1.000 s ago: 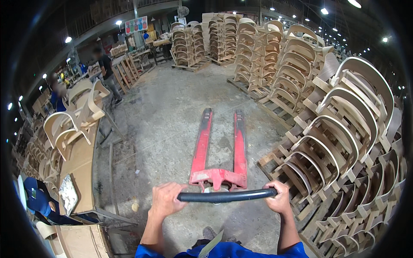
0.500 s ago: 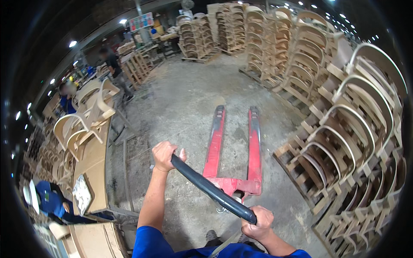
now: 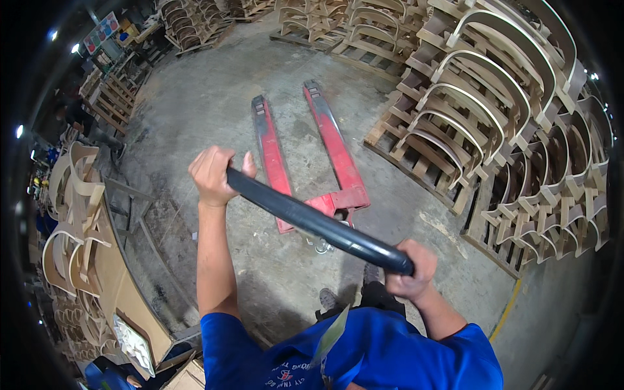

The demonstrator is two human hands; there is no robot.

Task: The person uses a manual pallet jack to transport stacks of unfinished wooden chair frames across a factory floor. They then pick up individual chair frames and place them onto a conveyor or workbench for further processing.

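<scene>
Both my hands hold the black handle bar [image 3: 318, 224] of a red pallet jack, which slants from upper left to lower right in front of me. My left hand [image 3: 216, 177] is closed round its far left end, thumb raised. At the near right end, my right hand [image 3: 414, 268] is wrapped round the bar, slightly blurred. Beyond the handle, the pallet jack [image 3: 338, 201] has two red forks with dark worn tips pointing away over the concrete floor. Nothing lies on the forks. The bar hides part of the jack's base.
Tall stacks of curved wooden chair frames [image 3: 481, 91] stand on pallets [image 3: 416, 172] along the right. On the left, a worktable [image 3: 133, 286] carries more chair frames [image 3: 71, 227] and a white bundle [image 3: 133, 341]. A person in dark clothes [image 3: 84, 120] stands at the far left.
My view has swung to the right and tilted lower. The forks now lean up to the left, and the stacks on the right appear closer. Both hands keep their hold on the handle.
</scene>
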